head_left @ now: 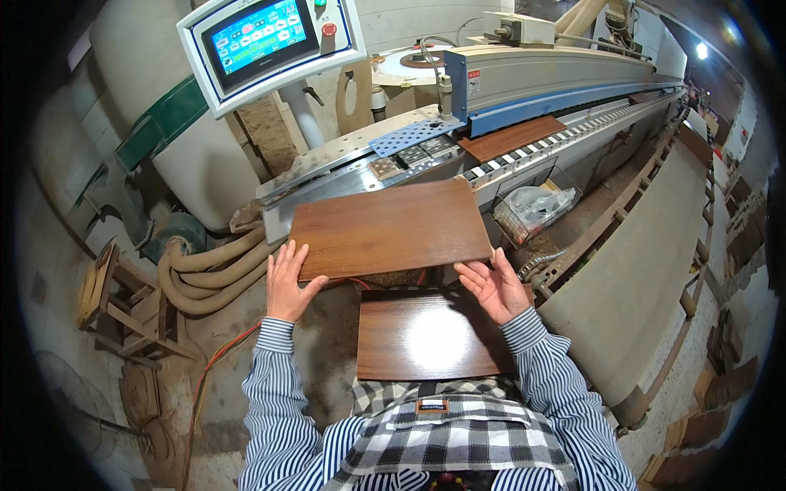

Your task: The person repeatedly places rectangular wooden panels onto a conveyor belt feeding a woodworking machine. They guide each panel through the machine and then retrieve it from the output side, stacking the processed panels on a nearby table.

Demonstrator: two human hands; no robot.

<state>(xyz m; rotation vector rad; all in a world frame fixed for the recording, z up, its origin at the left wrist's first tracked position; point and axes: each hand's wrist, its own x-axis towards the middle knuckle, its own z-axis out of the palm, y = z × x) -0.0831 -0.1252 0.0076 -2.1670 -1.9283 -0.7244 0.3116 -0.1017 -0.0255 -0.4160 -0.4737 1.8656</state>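
Note:
Between my two hands I hold up a brown wood-grain panel [393, 227], tilted, its far edge close to the infeed of an edge-banding machine [540, 90]. My left hand [289, 278] grips the panel's near left corner, fingers on top along the edge. At the near right corner, my right hand [496, 285] has its palm turned up and its fingers under the edge, thumb on the side. Below, right in front of my apron, lies another brown panel [385, 335] with a bright glare on it. A third brown panel [514, 139] sits in the machine beside its blue beam.
A control screen [254, 41] on a post stands at the far left. Dust hoses [217, 266] and a wooden stool [131, 307] are to the left. A wire basket [532, 204] with a plastic bag hangs by the machine. A long belt conveyor [639, 270] runs along the right.

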